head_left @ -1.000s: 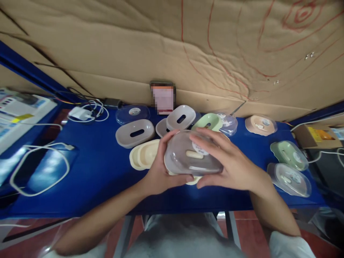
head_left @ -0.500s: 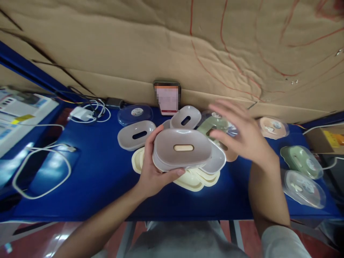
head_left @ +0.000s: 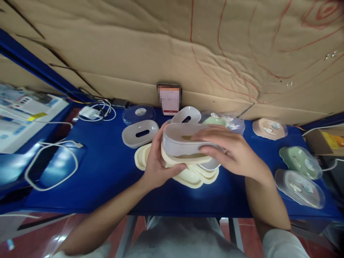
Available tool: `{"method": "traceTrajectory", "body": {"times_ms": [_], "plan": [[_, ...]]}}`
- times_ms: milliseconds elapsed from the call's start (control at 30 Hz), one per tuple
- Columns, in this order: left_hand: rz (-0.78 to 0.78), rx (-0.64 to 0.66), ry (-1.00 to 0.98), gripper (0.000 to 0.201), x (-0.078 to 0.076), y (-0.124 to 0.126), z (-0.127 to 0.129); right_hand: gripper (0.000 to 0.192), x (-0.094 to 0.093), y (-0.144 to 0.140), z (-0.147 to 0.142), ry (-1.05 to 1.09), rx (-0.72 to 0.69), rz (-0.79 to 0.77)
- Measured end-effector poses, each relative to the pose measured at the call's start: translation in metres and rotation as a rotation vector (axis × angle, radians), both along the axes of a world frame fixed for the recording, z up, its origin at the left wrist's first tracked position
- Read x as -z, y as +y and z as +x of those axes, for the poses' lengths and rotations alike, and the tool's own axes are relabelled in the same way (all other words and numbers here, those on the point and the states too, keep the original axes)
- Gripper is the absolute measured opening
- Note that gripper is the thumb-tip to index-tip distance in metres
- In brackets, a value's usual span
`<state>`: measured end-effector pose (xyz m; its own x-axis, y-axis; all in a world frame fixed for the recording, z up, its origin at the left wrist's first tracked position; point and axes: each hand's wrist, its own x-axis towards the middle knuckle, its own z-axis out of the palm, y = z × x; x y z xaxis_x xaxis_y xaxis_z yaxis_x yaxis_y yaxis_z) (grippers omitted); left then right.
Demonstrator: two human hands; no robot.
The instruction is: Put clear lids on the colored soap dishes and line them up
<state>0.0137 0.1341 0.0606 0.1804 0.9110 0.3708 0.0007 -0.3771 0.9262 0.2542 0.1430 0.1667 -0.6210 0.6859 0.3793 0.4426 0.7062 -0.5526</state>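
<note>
The right hand (head_left: pixel 235 152), clear of the gray dish (head_left: pixel 176 145) a moment earlier, has returned to grip its right end at the frame's centre. The left hand (head_left: pixel 157 166) cups the cream tray (head_left: pixel 185 163) beneath. The dish seems light, stiff, smooth plastic, possibly slippery; its end walls should offer the surest hold.
</note>
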Motion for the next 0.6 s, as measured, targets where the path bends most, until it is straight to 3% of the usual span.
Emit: {"method": "traceTrajectory", "body": {"times_ms": [100,200,400,500,600], "plan": [[-0.025,0.002,0.034,0.097,0.001,-0.002,0.003,0.023,0.0,0.009,0.008,0.004,0.048,0.016],[0.035,-0.06,0.099,0.1,0.001,0.002,-0.001,0.026,0.004,0.018,0.021,-0.074,0.253,0.104],[0.044,-0.056,0.441,0.095,0.004,0.011,-0.006,0.042,0.015,0.026,0.059,-0.316,0.504,0.06],[0.127,-0.082,0.561,0.095,0.01,0.011,-0.003,0.05,0.016,0.008,0.103,-0.348,0.686,0.06],[0.219,-0.093,0.632,0.089,0.015,0.009,0.001,0.06,0.031,-0.043,0.17,-0.5,1.015,0.017]]}}
